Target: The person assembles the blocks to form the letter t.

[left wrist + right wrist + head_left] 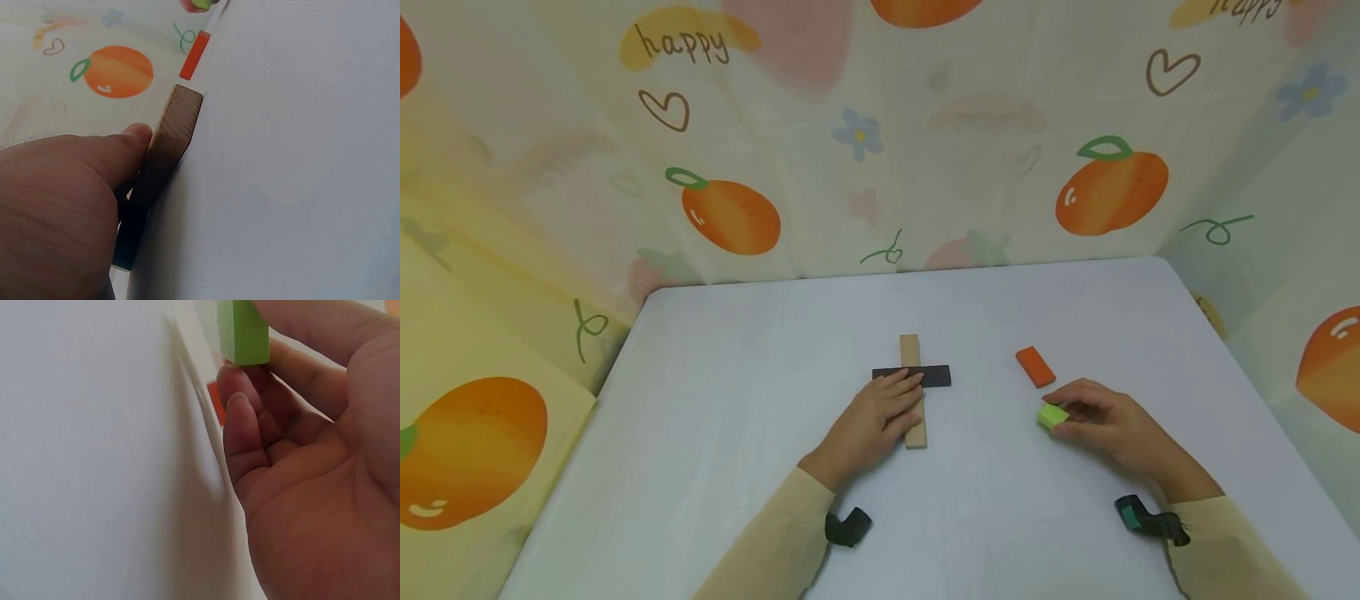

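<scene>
A black block [937, 377] lies crosswise with natural wood showing above and below it, making a cross on the table. My left hand [874, 421] rests over the left part of this cross, fingers extended across the black block and thumb along the near wooden piece [916, 435]. In the left wrist view the thumb touches the side of the wood [172, 131]. Over to the right, my right hand [1108, 421] pinches a light green block [1052, 415] between thumb and fingers. The right wrist view shows the green block [247, 337] held above the other, curled fingers.
An orange block [1035, 367] lies flat on the white table [760, 375], just beyond the right hand. A fruit-patterned cloth [925, 183] hangs behind the table's far edge and along its sides. Both wrists wear small dark cameras.
</scene>
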Available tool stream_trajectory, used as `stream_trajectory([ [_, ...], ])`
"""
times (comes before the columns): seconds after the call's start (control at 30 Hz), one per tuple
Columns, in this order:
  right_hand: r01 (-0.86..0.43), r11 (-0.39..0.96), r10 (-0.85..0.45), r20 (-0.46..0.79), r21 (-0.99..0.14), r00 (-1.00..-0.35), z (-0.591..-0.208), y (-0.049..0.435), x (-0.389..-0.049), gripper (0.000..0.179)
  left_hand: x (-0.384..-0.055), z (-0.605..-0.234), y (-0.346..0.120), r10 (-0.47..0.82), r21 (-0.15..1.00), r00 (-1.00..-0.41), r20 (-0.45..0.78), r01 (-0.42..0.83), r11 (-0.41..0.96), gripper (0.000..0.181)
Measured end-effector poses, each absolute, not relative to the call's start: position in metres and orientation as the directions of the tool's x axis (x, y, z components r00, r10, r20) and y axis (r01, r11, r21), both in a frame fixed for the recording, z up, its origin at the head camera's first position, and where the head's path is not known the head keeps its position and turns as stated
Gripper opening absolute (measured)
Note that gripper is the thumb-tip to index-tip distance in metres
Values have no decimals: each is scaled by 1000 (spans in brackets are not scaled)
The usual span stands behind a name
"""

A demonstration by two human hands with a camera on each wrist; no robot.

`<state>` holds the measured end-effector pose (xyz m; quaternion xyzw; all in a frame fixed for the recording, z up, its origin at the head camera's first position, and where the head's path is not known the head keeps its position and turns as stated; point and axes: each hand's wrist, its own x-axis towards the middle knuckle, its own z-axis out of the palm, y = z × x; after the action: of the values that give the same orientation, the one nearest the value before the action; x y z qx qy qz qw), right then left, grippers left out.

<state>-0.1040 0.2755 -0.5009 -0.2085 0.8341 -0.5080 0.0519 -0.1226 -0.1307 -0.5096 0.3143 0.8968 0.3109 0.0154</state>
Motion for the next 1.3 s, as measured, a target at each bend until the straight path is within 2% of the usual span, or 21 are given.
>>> stream_trajectory([
  [0.37, -313, 312, -464, 144, -897, -874, -502, 253, -98, 35, -122, -509, -130, 577, 568, -799, 170, 558, 605, 49],
  [0.63, -389, 269, -523, 205, -881, -827, -503, 237, -97, 36, -122, -507, -130, 579, 571, -798, 169, 558, 602, 49],
  [0.97, -336, 273, -579, 125, -901, -806, -501, 201, -99, 33, -123, -509, -131, 568, 562, -806, 167, 551, 616, 49],
  [1.3, -380, 265, -653, 125, -886, -747, -503, 166, -96, 32, -123, -508, -130, 570, 555, -804, 166, 554, 620, 49],
])
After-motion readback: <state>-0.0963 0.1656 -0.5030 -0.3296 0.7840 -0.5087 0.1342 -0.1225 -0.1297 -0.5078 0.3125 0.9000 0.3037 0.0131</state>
